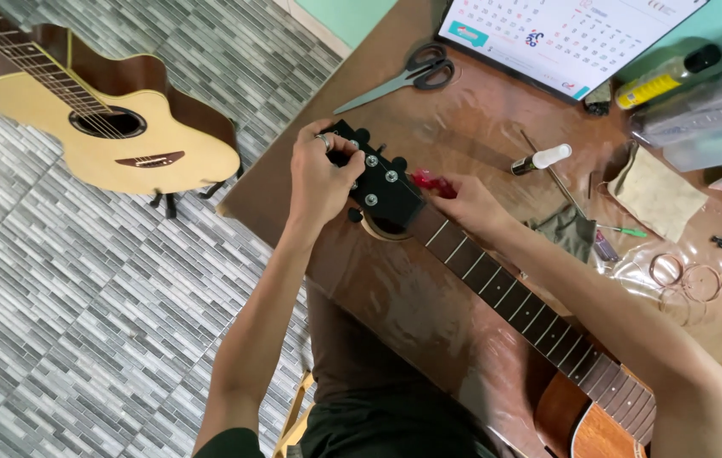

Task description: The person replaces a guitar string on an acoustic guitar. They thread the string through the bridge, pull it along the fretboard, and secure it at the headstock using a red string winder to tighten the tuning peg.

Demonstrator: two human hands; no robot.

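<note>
A guitar lies across the brown table (429, 314), its dark fretted neck (514, 297) running from lower right up to a black headstock (382, 182) with silver tuning posts. My left hand (320, 174), a ring on one finger, grips the headstock's left edge at the tuners. My right hand (473, 203) is on the headstock's right side and holds a small red tool (433, 181) against it. The strings are not visible on the neck.
Scissors (408, 76) lie at the table's far edge. A wall calendar (560, 34), a yellow bottle (662, 80), a small white-capped bottle (543, 159), cloths (654, 191) and coiled strings (688, 276) fill the right. A second acoustic guitar (115, 127) stands on the tiled floor.
</note>
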